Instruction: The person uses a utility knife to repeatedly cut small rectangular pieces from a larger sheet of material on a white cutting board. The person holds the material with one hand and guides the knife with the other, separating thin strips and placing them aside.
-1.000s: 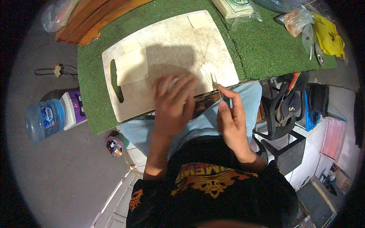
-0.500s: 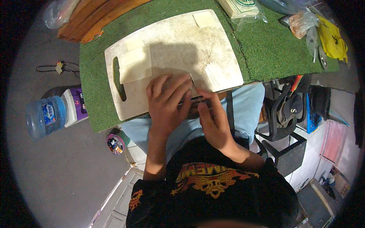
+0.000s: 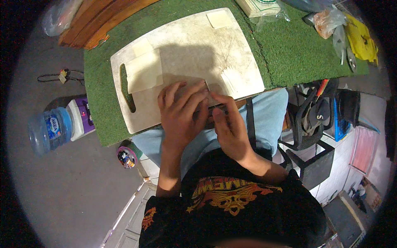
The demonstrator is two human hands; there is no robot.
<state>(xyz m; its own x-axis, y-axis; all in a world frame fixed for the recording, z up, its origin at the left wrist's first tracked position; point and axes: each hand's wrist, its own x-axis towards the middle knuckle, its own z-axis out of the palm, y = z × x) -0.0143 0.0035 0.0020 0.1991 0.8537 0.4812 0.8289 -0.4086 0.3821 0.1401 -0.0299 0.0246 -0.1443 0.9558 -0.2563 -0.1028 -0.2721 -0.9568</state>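
Observation:
A pale cutting board (image 3: pixel 182 62) with a handle slot lies tilted before me. My left hand (image 3: pixel 184 107) rests at its near edge, fingers stretched out and slightly spread over the surface. A thin, light edge shows by its fingertips; what lies beneath the fingers is hidden. Just to the right, my right hand (image 3: pixel 229 128) reaches the board's edge, with the forefinger near that thin edge and the thumb apart below it. A thin translucent square sheet (image 3: pixel 144 72) lies left of the hands. To their right is a fanned stack of pale sheets (image 3: pixel 235 80).
Another small pale square (image 3: pixel 219 19) lies at the board's far corner. Green carpet-like cloth (image 3: pixel 285 49) covers the table. A packet of pale sheets (image 3: pixel 260 8) sits at the back, with a yellow plastic bag (image 3: pixel 362 39) at far right. A water bottle (image 3: pixel 49 128) stands left.
The view has shifted slightly, so the board sits a little further left. My right thumb has moved slightly left; my left hand stays almost as before.

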